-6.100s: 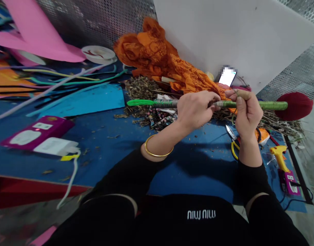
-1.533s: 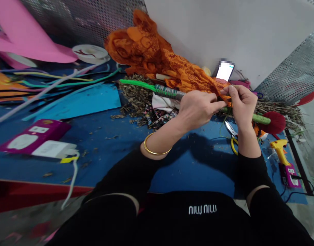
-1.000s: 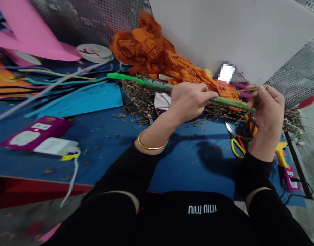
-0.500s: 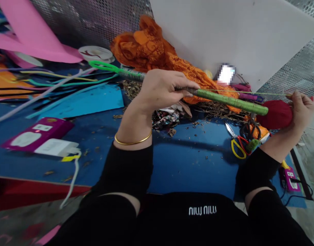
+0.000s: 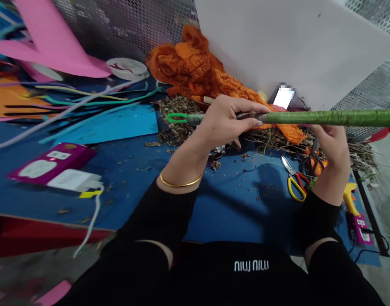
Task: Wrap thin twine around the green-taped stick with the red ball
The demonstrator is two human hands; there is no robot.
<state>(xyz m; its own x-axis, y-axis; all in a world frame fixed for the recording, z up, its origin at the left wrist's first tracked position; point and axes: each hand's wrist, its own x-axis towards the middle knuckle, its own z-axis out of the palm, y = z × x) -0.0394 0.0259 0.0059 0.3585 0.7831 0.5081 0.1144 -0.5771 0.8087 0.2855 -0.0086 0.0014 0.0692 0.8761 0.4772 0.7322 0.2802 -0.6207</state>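
My left hand (image 5: 227, 117) is closed round a long stick (image 5: 338, 118) wrapped in green thread, with a grey-wrapped section near my fingers. At its left end sticks out a bright green loop (image 5: 176, 118). The stick lies nearly level above the table, and its right end runs out of view. Just under and behind it is my right hand (image 5: 332, 146), fingers drawn together; their tips are partly covered by the stick, so what they hold is hidden. Below, near my right wrist, lie scissors (image 5: 296, 189) with yellow and red handles.
Orange cloth (image 5: 195, 63) and dry plant bits (image 5: 179, 106) lie along the back of the blue table (image 5: 233, 212). Purple power strips (image 5: 51, 161) sit left and right. A yellow glue gun (image 5: 350, 197) is at the right edge, and a lit phone (image 5: 283, 97) leans behind.
The stick has shifted right and swung level, its far end leaving the view. My right hand, which was pinching a taut green thread farther right, has come left and down, beneath the stick.
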